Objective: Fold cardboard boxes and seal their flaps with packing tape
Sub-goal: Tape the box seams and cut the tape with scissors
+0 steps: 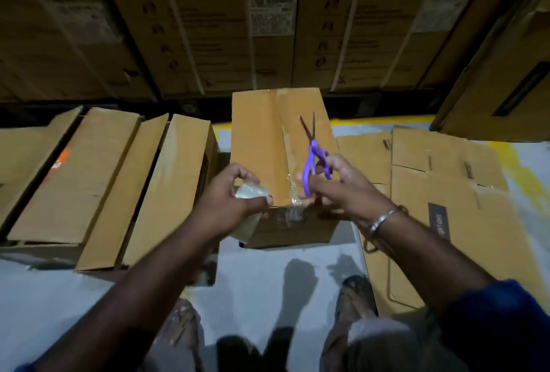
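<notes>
Holding the tape roll (251, 193) in my left hand (229, 196), fingers curled round it, I grip the purple scissors (314, 157) in my right hand (339, 184), blades apart and pointing away. The box (259, 145) being sealed sits on the floor straight ahead, touching both hands at its near edge, long axis running away from me, taped seam along it. My right hand is nearer the seam, so I'd judge the cut falls there. Count: one roll, one pair of scissors, one closed box, open boxes (89, 181) left, flattened cardboard (446, 193) right.

floor (268, 276): grey | taped box (268, 139) centre | open boxes (113, 181) left | flattened cardboard (446, 199) right
</notes>
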